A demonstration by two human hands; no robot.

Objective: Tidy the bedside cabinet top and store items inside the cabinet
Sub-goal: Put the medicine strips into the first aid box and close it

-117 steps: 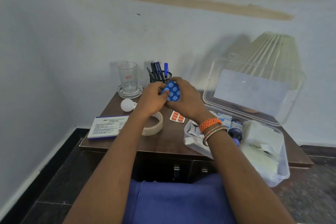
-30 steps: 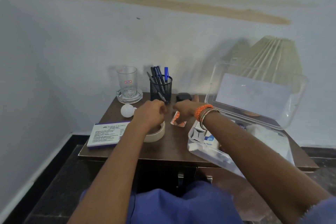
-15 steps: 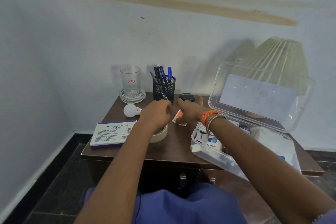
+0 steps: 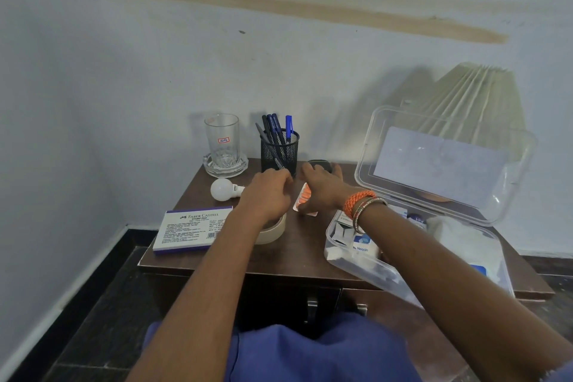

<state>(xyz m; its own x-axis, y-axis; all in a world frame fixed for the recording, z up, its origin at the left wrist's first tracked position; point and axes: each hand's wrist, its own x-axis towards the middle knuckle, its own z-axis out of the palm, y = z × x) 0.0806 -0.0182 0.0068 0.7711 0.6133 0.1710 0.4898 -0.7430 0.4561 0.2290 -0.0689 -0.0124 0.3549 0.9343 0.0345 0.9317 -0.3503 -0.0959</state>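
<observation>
On the brown cabinet top (image 4: 297, 257), my right hand (image 4: 322, 189) stretches forward with straight fingers. Its fingertips reach a small black case (image 4: 319, 163) at the back, and its palm hovers over an orange blister pack (image 4: 305, 195). My left hand (image 4: 266, 192) hangs with loosely curled fingers above a roll of beige tape (image 4: 274, 231), just in front of the black mesh pen holder (image 4: 279, 152); I see nothing in it. A white bulb (image 4: 221, 188) and a stamp pad box (image 4: 192, 229) lie to the left.
A glass (image 4: 221, 139) stands on a glass dish (image 4: 225, 166) at the back left. A clear plastic box (image 4: 356, 263) of medicines sits on the right, its lid (image 4: 446, 161) propped open against a pleated lampshade (image 4: 474, 96). Cabinet door handles (image 4: 311, 307) show below.
The blue blister pack I held in both hands is gone from them. My right hand has slid forward from the orange blister pack towards the black case. My left hand has barely shifted.
</observation>
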